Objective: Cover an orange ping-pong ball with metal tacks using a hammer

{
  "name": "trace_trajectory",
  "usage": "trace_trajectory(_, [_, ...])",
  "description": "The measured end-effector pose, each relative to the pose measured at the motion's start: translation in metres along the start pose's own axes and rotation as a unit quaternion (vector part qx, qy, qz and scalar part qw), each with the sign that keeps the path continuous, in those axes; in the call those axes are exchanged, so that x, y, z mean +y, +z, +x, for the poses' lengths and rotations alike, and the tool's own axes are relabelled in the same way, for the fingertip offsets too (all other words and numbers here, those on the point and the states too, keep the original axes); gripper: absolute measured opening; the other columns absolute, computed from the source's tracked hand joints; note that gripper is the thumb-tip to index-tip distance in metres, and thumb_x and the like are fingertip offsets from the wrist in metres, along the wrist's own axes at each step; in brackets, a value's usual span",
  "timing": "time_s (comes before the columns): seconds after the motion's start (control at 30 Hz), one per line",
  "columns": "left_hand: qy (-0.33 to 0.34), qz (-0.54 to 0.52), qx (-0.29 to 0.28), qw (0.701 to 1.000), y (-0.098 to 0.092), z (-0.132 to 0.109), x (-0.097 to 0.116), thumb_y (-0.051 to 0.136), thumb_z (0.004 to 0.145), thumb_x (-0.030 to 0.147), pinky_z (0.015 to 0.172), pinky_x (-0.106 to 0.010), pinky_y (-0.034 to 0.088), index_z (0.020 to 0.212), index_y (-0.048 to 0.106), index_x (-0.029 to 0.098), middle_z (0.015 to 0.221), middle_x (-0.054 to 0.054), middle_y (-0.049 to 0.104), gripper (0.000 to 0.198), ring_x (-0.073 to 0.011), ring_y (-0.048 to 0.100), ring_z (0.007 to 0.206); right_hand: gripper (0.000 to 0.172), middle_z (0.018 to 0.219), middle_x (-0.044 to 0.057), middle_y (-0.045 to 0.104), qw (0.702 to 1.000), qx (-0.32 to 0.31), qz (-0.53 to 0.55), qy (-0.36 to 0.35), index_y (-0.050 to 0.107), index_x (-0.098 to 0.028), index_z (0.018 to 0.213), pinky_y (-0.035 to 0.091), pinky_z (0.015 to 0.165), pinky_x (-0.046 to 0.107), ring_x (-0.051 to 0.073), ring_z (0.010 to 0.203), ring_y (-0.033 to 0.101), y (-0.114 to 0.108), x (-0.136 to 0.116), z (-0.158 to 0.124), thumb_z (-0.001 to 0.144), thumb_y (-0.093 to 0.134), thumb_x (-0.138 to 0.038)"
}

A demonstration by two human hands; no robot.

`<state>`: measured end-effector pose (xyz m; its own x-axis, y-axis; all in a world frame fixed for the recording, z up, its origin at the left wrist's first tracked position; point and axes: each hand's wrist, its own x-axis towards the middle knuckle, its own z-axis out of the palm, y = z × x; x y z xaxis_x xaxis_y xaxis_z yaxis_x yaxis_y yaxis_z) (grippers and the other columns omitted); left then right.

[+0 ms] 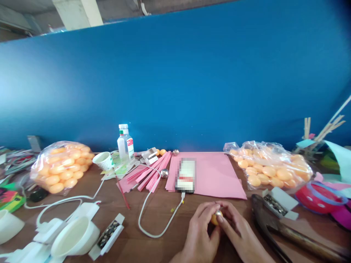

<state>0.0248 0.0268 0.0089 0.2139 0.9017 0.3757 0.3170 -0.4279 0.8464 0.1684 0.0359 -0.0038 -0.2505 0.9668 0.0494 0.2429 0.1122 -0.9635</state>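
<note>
Near the front of the table, my left hand [200, 232] and my right hand [238, 228] meet, fingers curled around a small orange ball [214, 220]. My fingers cover most of it. Shiny silver metal [218, 212] shows on the ball by my right thumb, probably thumbtack heads. To the right of my right hand lies an open white box of small metal tacks [275, 204]; another tack box [109, 233] lies at the left. A silver-covered ball [164, 173] rests beside strips of pink paper [149, 175].
A phone [185, 175] on pink sheets [214, 171] has a white cable [142, 215] attached. Bags of orange balls stand left [64, 166] and right [270, 170]. A dark wooden-handled tool [296, 233] lies right. White cups [75, 237], a bottle [125, 142] and a blue partition [192, 73] surround.
</note>
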Motion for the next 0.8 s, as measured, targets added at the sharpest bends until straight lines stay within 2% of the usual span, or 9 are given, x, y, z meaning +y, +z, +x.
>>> trace_trajectory(0.47, [0.006, -0.002, 0.004, 1.0, 0.0005, 0.0, -0.0028, 0.05, 0.069, -0.001, 0.094, -0.03, 0.041, 0.116, 0.053, 0.021, 0.113, -0.006, 0.058, 0.052, -0.0164, 0.052, 0.104, 0.027, 0.114, 0.007, 0.057, 1.0, -0.007, -0.002, -0.008, 0.041, -0.023, 0.109, 0.044, 0.091, 0.027, 0.019, 0.106, 0.054, -0.0003, 0.0021, 0.0021, 0.086, 0.046, -0.037])
trace_trajectory(0.8, [0.009, 0.003, 0.002, 1.0, -0.0004, 0.0014, 0.0011, 0.049, 0.071, 0.0, 0.093, -0.03, 0.042, 0.115, 0.054, 0.021, 0.111, -0.006, 0.059, 0.049, -0.0166, 0.053, 0.104, 0.027, 0.113, 0.007, 0.058, 1.0, 0.001, -0.019, -0.015, 0.042, -0.022, 0.108, 0.044, 0.09, 0.027, 0.017, 0.099, 0.057, -0.0007, 0.005, 0.0025, 0.086, 0.046, -0.037])
